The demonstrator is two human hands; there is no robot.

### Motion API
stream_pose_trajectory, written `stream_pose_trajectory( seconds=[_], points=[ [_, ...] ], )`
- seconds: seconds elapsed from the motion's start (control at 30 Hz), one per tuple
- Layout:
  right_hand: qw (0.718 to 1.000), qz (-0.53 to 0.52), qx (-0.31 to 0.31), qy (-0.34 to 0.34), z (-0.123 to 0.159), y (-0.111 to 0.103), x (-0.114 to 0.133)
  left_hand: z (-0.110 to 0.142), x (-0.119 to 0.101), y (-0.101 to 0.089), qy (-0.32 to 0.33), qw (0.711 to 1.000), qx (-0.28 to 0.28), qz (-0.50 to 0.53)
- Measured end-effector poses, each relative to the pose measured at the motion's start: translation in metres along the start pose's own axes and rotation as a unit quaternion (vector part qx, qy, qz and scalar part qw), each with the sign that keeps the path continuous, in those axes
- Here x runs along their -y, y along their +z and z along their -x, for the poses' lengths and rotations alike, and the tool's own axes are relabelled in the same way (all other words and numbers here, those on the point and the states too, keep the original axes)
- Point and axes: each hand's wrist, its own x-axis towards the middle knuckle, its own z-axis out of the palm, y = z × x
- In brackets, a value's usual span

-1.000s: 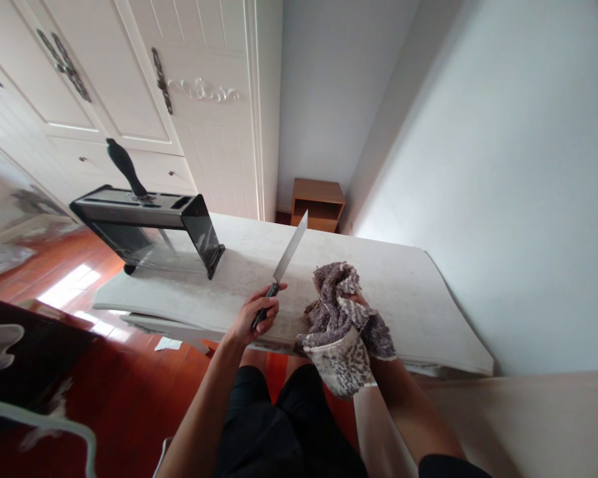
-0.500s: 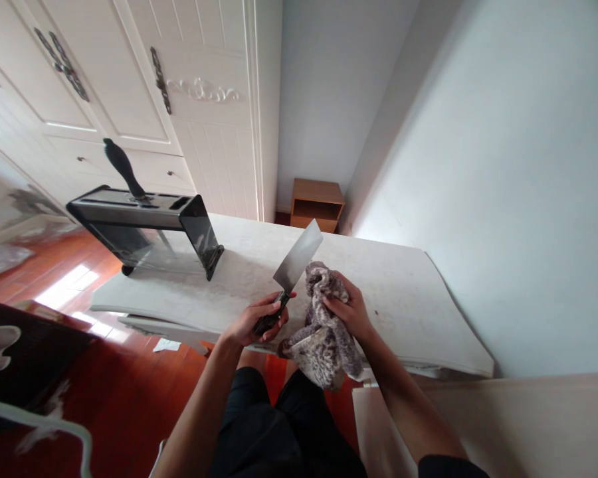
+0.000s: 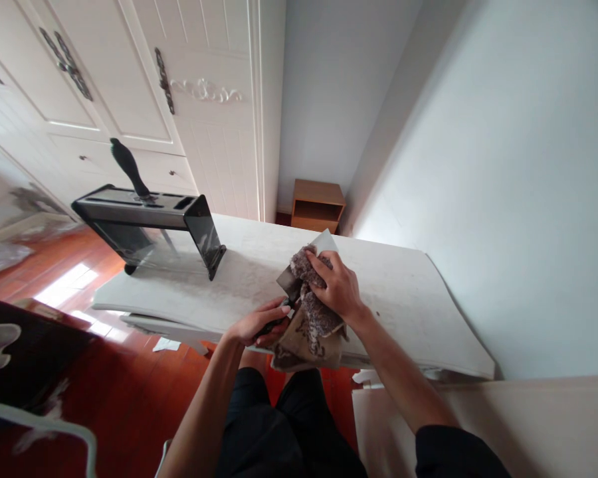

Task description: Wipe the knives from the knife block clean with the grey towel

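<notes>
My left hand [image 3: 263, 323] is closed round the black handle of a cleaver [image 3: 290, 285], whose broad blade points up and away to the right. My right hand [image 3: 339, 287] grips a brown-grey patterned cloth [image 3: 317, 318] and presses a bunched part of it over the blade. Only the blade's tip and a strip near the handle show past the cloth. The lower part of the cloth hangs over the near edge of the white table [image 3: 403, 285]. To the left on the table stands a knife block [image 3: 144, 206] with clear sides and one black-handled knife in it.
A white wardrobe [image 3: 219, 133] rises behind the table. In the far corner is a small wooden cabinet [image 3: 319, 194]. A pale wall [image 3: 503, 166] borders the right side. Dark furniture [image 3: 24, 358] stands at lower left on the red wooden floor [image 3: 144, 398].
My right hand has brought the cloth up and left onto the cleaver's blade, covering most of it. Before, the cloth was beside the bare blade. My left hand keeps its hold.
</notes>
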Motion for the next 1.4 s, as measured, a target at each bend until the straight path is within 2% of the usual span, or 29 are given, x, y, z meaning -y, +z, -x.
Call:
stream_pose_trajectory(
  seconds=[0.13,0.23,0.37,0.57,0.63,0.73,0.93,1.13,1.27,1.4],
  points=[
    [0.995,0.027,-0.027,0.092,-0.01,0.001,-0.026,0.0,-0.004,0.001,-0.024,1.0,-0.001,-0.02],
    [0.991,0.034,-0.027,0.126,-0.01,0.006,-0.039,-0.002,-0.007,0.002,-0.037,0.999,-0.003,-0.021],
    [0.995,0.038,0.017,0.088,-0.002,0.011,-0.024,-0.003,-0.008,0.001,-0.06,0.998,-0.014,-0.005],
    [0.991,0.017,0.12,-0.05,0.018,0.008,0.023,-0.005,-0.004,-0.005,-0.074,0.996,-0.027,0.034],
    [0.986,0.005,0.145,-0.084,0.024,0.006,0.029,-0.005,-0.003,-0.007,-0.082,0.996,-0.017,0.041],
    [0.98,-0.008,0.168,-0.106,0.03,0.003,0.028,-0.003,-0.001,-0.008,-0.059,0.996,-0.014,0.064],
    [0.966,-0.026,0.225,-0.126,0.035,-0.008,0.014,0.003,0.001,-0.009,-0.028,0.997,0.01,0.075],
    [0.962,-0.085,0.223,-0.131,0.036,-0.012,0.012,0.003,0.001,-0.006,-0.025,0.998,0.025,0.057],
    [0.96,-0.133,0.22,-0.112,0.033,-0.013,0.02,0.004,0.004,-0.007,-0.02,0.999,0.013,0.041],
    [0.954,-0.177,0.234,-0.065,0.028,-0.015,0.028,0.005,0.007,-0.006,0.006,0.999,-0.005,0.036]
  ],
)
